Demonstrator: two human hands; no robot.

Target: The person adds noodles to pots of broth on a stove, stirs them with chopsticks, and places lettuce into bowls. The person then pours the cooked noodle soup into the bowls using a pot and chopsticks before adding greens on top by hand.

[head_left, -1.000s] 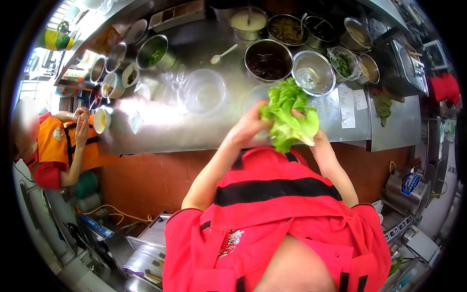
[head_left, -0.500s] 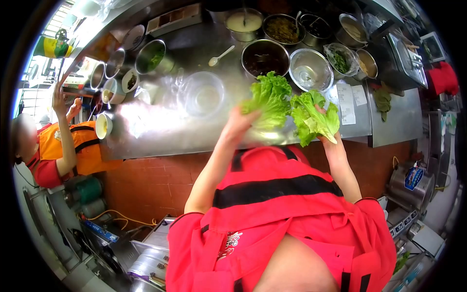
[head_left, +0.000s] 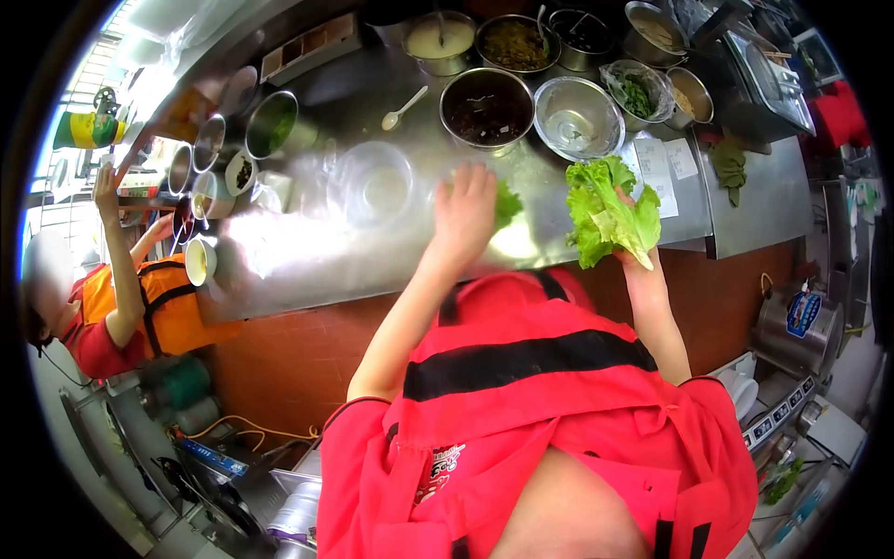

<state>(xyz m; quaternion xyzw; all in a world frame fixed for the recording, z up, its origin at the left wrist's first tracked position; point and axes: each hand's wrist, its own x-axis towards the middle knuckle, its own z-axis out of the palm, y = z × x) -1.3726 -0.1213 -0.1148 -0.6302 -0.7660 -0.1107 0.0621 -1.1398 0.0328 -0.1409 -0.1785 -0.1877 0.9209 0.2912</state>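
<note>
In the head view my left hand [head_left: 466, 212] is over the steel counter, back upward, its fingers closed on a green lettuce leaf [head_left: 507, 206]. Most of that leaf is hidden behind the hand. My right hand [head_left: 637, 253] grips a larger bunch of frilly lettuce [head_left: 610, 212] by its pale base, near the counter's front edge. To the left of my left hand stands a clear plastic bowl [head_left: 374, 207]. Beyond my hands are a steel bowl of dark sauce [head_left: 486, 110] and a steel bowl with a clear lining [head_left: 579, 119].
A white spoon [head_left: 404, 109] lies on the steel counter [head_left: 335, 121]. Paper slips [head_left: 657, 175] lie at the right, near a dark green leaf [head_left: 729, 166]. Several food containers line the back. At the left a co-worker in an orange apron [head_left: 168, 303] has one arm raised.
The lettuce has come apart between my hands. My left hand has turned over its leaf and moved slightly right, while my right hand holds the larger bunch farther right.
</note>
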